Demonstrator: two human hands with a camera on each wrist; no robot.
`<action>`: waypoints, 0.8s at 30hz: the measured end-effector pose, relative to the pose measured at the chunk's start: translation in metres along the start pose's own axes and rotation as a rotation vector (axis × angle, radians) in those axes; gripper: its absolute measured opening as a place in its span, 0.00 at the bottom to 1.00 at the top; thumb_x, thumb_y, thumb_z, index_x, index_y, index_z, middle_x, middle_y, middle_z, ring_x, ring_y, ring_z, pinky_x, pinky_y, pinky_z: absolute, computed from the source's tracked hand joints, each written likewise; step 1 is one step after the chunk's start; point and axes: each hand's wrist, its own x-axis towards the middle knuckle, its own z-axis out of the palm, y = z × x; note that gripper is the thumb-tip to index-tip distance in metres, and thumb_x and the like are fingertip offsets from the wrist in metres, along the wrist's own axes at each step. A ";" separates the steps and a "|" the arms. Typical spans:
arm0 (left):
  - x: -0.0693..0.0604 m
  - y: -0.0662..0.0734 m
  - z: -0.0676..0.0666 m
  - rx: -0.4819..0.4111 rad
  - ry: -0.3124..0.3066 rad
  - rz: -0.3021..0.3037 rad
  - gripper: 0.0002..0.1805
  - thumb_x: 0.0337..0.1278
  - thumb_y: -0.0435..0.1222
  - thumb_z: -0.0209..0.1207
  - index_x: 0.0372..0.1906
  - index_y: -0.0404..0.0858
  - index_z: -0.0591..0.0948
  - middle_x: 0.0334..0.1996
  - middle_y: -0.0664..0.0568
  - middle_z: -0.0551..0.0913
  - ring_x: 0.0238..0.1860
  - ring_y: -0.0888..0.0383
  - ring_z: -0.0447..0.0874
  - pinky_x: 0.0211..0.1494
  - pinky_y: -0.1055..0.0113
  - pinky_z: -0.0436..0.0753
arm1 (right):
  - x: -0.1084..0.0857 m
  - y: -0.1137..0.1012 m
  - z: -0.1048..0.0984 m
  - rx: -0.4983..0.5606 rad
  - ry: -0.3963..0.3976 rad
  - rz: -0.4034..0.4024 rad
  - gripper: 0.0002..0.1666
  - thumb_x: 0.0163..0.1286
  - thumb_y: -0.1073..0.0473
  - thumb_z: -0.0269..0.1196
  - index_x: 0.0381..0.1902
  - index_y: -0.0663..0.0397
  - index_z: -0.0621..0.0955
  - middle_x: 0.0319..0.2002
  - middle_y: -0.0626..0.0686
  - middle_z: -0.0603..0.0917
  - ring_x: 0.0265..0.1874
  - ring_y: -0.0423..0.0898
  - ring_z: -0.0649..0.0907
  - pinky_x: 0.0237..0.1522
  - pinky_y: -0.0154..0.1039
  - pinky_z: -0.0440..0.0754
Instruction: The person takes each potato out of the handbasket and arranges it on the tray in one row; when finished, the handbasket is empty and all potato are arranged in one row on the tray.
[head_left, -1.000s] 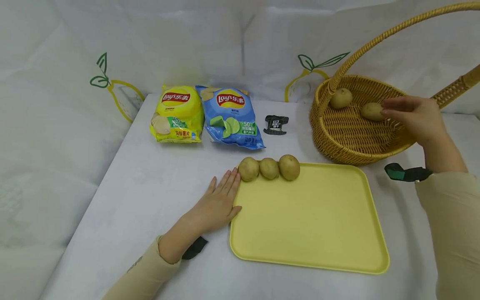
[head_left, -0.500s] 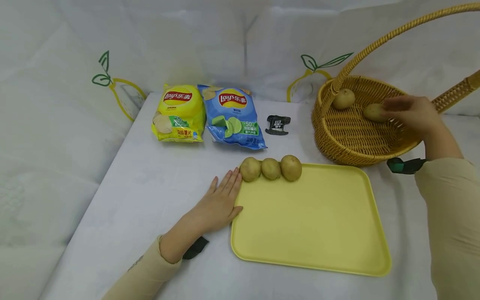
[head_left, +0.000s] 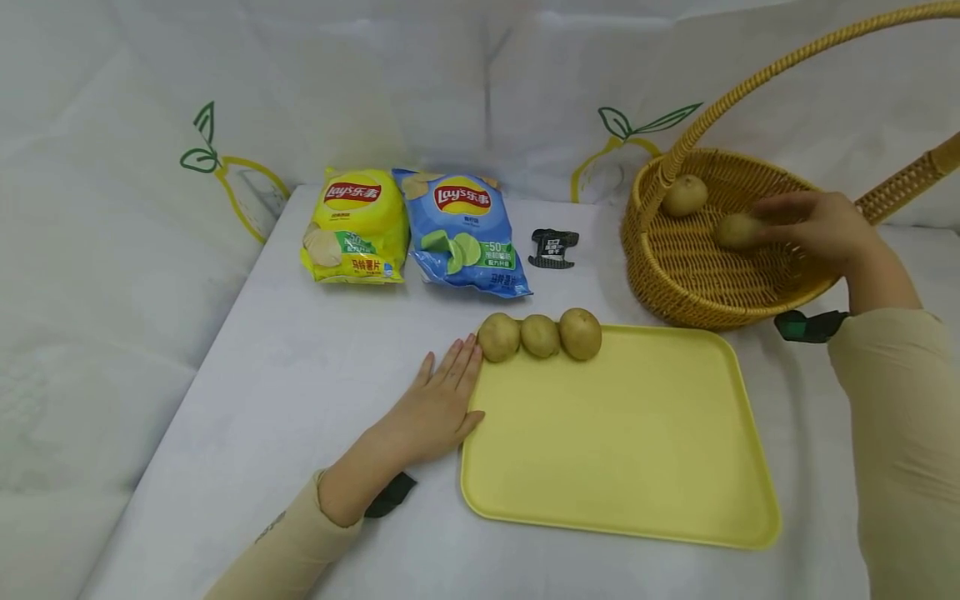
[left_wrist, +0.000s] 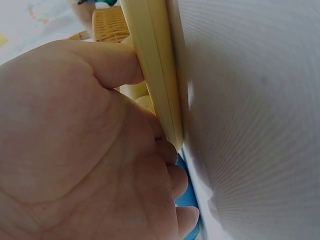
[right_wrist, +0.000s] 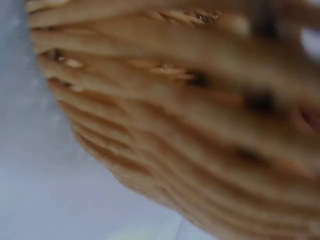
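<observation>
Inside the wicker basket (head_left: 720, 308), the right hand (head_left: 832, 229) holds a potato (head_left: 737, 232) between its thumb and fingers; another potato (head_left: 685, 196) lies at the basket's left. The right wrist view is filled by the basket's woven wall (right_wrist: 165, 130), which hides the hand. With fingers straight, the left hand (head_left: 431, 412) rests against the left edge of the yellow tray (head_left: 622, 533). Its palm (left_wrist: 75, 140) and the tray's edge (left_wrist: 160, 75) show in the left wrist view. Three potatoes (head_left: 498, 337) (head_left: 540, 336) (head_left: 581, 334) sit in a row at the tray's upper left.
A yellow chip bag (head_left: 356, 227) and a blue chip bag (head_left: 462, 233) lie side by side behind the tray. To their right is a small black packet (head_left: 553, 248). The basket's tall handle (head_left: 787, 71) arches over the back right.
The right hand's fingers have closed around the potato in the basket, and the potato has shifted slightly left. The left hand stays where it was at the tray.
</observation>
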 end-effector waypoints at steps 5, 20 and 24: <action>-0.001 -0.001 -0.001 -0.006 0.007 0.002 0.40 0.70 0.47 0.46 0.73 0.28 0.44 0.74 0.39 0.38 0.74 0.47 0.32 0.71 0.45 0.41 | 0.006 -0.004 0.004 -0.036 -0.077 -0.048 0.31 0.62 0.45 0.65 0.62 0.44 0.76 0.49 0.32 0.72 0.58 0.50 0.65 0.57 0.56 0.62; 0.000 -0.001 0.000 -0.006 0.000 0.002 0.40 0.70 0.48 0.45 0.73 0.28 0.43 0.74 0.39 0.37 0.73 0.47 0.32 0.71 0.45 0.41 | 0.000 -0.012 0.011 -0.183 -0.099 -0.119 0.39 0.58 0.48 0.69 0.62 0.64 0.72 0.62 0.72 0.68 0.58 0.65 0.66 0.55 0.60 0.62; 0.000 -0.001 0.000 -0.005 0.001 0.003 0.40 0.70 0.48 0.45 0.73 0.29 0.43 0.74 0.39 0.37 0.73 0.47 0.32 0.70 0.45 0.41 | -0.007 -0.016 0.011 -0.204 -0.030 -0.109 0.38 0.57 0.45 0.69 0.60 0.61 0.75 0.59 0.68 0.73 0.47 0.54 0.71 0.46 0.41 0.67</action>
